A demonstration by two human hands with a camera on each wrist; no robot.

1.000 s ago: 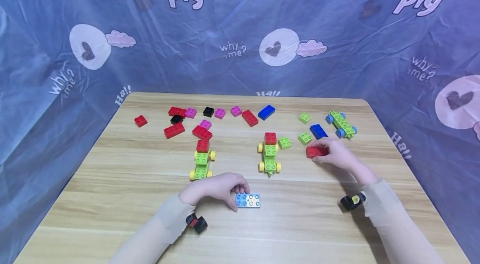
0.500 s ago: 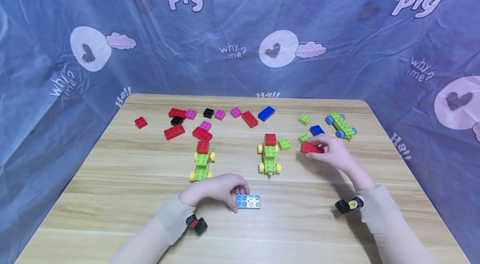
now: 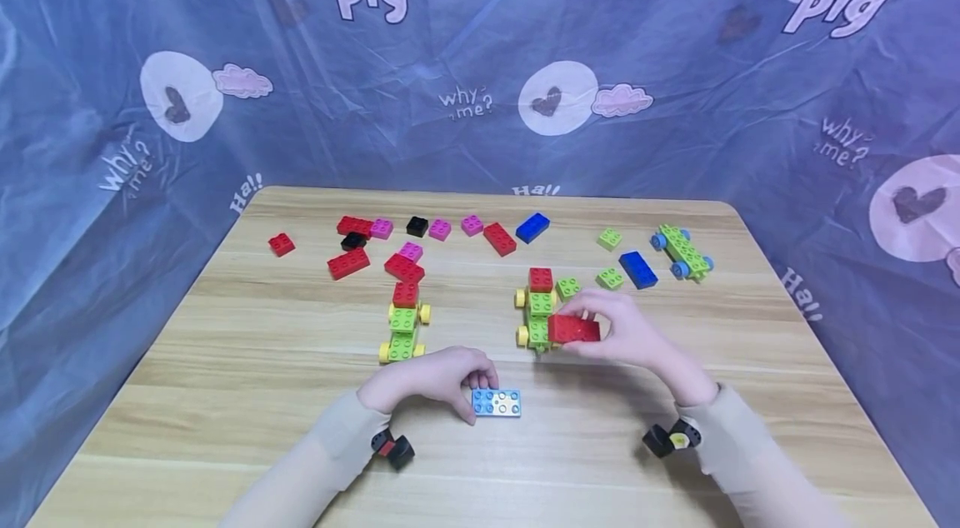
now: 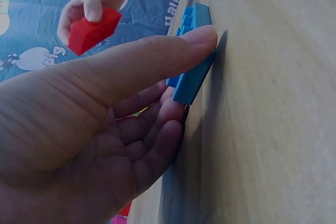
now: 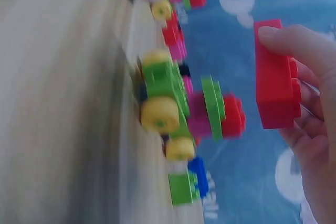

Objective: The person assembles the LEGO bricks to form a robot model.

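My left hand (image 3: 450, 374) pinches the left end of a light blue toy building brick (image 3: 497, 403), studs up, low over the table; in the left wrist view the thumb (image 4: 194, 38) lies along its side. A red building brick (image 3: 573, 329) is in my right hand (image 3: 618, 328), raised, with thumb and fingers on opposite sides, as the right wrist view shows. In the head view this brick overlaps the front of a green toy car (image 3: 540, 303) with yellow wheels and a red brick on top. A similar car (image 3: 403, 320) stands further left, behind my left hand.
Loose red, pink and black bricks lie at the back left, among them a black brick (image 3: 417, 226). Toward the right are small green bricks (image 3: 610, 278), a dark blue brick (image 3: 638, 270) and a green car base (image 3: 682, 251) with blue wheels. Printed cloth (image 3: 450, 145) surrounds the table.
My right hand has lifted the red brick and carried it left and toward me, from beside the dark blue brick to the middle car. The left hand has stayed put.
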